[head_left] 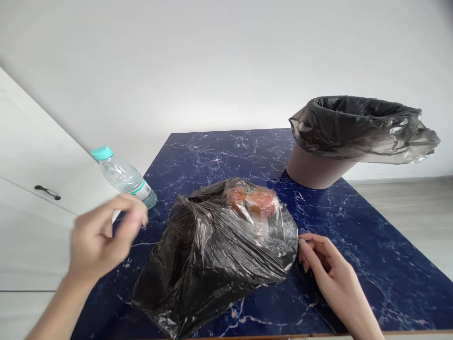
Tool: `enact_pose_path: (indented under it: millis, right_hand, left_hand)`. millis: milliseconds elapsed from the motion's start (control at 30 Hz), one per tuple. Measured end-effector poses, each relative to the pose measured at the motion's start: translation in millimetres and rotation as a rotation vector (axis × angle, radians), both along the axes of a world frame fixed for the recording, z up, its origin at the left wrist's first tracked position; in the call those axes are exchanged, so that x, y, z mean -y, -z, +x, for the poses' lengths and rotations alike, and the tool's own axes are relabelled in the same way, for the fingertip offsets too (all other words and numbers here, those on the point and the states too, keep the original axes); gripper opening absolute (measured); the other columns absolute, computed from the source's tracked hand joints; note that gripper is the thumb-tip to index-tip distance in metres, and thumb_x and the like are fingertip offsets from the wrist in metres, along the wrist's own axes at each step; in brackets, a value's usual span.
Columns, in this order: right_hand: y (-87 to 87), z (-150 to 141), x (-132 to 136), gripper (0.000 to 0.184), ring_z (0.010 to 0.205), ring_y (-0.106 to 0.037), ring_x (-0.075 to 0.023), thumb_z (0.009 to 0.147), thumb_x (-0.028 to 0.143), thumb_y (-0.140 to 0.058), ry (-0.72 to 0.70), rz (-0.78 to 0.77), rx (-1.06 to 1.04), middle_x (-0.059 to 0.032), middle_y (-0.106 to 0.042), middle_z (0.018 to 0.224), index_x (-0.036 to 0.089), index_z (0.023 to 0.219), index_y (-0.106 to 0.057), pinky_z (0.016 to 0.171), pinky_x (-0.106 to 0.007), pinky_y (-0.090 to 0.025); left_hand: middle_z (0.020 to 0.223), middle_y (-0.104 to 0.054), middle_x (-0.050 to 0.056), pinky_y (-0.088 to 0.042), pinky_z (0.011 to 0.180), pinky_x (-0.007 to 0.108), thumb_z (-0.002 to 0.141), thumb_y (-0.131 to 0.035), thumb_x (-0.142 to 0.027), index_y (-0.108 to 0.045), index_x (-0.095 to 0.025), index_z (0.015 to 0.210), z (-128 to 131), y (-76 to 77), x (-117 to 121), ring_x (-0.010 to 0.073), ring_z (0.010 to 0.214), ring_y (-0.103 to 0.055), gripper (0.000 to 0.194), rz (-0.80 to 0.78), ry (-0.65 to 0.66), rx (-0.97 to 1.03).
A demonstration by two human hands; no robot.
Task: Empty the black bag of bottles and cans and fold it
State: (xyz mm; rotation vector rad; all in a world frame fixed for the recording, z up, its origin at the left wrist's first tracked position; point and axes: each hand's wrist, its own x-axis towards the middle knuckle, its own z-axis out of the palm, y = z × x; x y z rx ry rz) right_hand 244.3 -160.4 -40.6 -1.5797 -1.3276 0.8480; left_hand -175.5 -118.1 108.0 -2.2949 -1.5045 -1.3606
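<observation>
A crumpled black plastic bag (212, 255) lies on the table in front of me. Through its thin film at the upper right shows something round in orange and red, which I cannot name. My right hand (327, 269) pinches the bag's right edge between thumb and fingers. My left hand (106, 233) is raised to the left of the bag, apart from it and blurred by motion. Its fingers curl loosely, and nothing shows in them. Just beyond the left hand stands a clear plastic bottle (123, 177) with a turquoise cap and some liquid inside.
A pinkish-brown bin (314, 167) stands at the back right, with a black bin liner (354, 132) folded over its rim. The table (226, 153) has a blue marbled top and meets a white wall. White cabinet fronts with a dark handle (47, 192) are on the left.
</observation>
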Motion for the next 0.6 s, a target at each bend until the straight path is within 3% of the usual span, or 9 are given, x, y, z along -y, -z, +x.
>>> enact_pose_path:
  millis: [100,167,233,300,433,600]
  right_hand:
    - [-0.8,0,0,0.051,0.069,-0.062,-0.0173,0.101,0.071,-0.061,-0.006,0.0,0.011,-0.0013,-0.069,0.078,0.024,0.118,-0.067,0.063,-0.026,-0.052]
    - [-0.8,0,0,0.051,0.069,-0.062,-0.0174,0.101,0.071,-0.061,-0.011,-0.004,0.012,-0.0012,-0.069,0.078,0.024,0.119,-0.067,0.063,-0.025,-0.052]
    - [-0.4,0,-1,0.05,0.069,-0.063,-0.0176,0.101,0.071,-0.061,-0.011,0.0,0.007,-0.0011,-0.069,0.078,0.024,0.118,-0.067,0.064,-0.026,-0.052]
    - [0.2,0,-1,0.05,0.069,-0.063,-0.0179,0.101,0.071,-0.061,-0.011,0.01,0.001,-0.0011,-0.068,0.077,0.024,0.118,-0.067,0.064,-0.026,-0.052]
    - [1.5,1,-1,0.049,0.069,-0.062,-0.0182,0.102,0.07,-0.06,-0.021,0.01,0.004,-0.0016,-0.069,0.078,0.024,0.119,-0.067,0.063,-0.027,-0.051]
    - [1.5,1,1,0.047,0.07,-0.061,-0.0176,0.104,0.069,-0.059,-0.027,-0.003,0.0,-0.0006,-0.068,0.078,0.025,0.12,-0.067,0.065,-0.026,-0.05]
  left_hand:
    - [0.073,-0.068,-0.003,-0.052,0.061,0.029,0.106,-0.06,-0.026,-0.064,-0.028,0.076,20,-10.7,24,0.015,0.063,-0.063,0.03,-0.48,0.271,-0.161]
    - [0.08,-0.072,-0.003,-0.055,0.065,0.026,0.11,-0.055,-0.028,-0.072,-0.031,0.089,31,-12.1,31,0.0146,0.068,-0.068,0.026,-0.673,0.351,-0.175]
    - [0.09,-0.077,-0.003,-0.058,0.067,0.024,0.112,-0.051,-0.03,-0.075,-0.034,0.107,43,-5.9,32,0.0141,0.073,-0.073,0.025,-0.764,0.366,-0.251]
    - [0.103,-0.079,-0.002,-0.061,0.072,0.026,0.113,-0.049,-0.031,-0.074,-0.033,0.118,53,6.9,28,0.0165,0.083,-0.078,0.026,-0.672,0.309,-0.369]
    - [0.121,-0.079,0.007,-0.064,0.089,0.04,0.113,-0.045,-0.028,-0.074,-0.024,0.124,68,33.2,15,0.0275,0.107,-0.079,0.031,-0.325,0.153,-0.511]
    - [0.125,-0.077,0.009,-0.06,0.1,0.053,0.113,-0.045,-0.027,-0.069,-0.02,0.127,72,43.3,4,0.0319,0.114,-0.074,0.029,-0.28,0.072,-0.582]
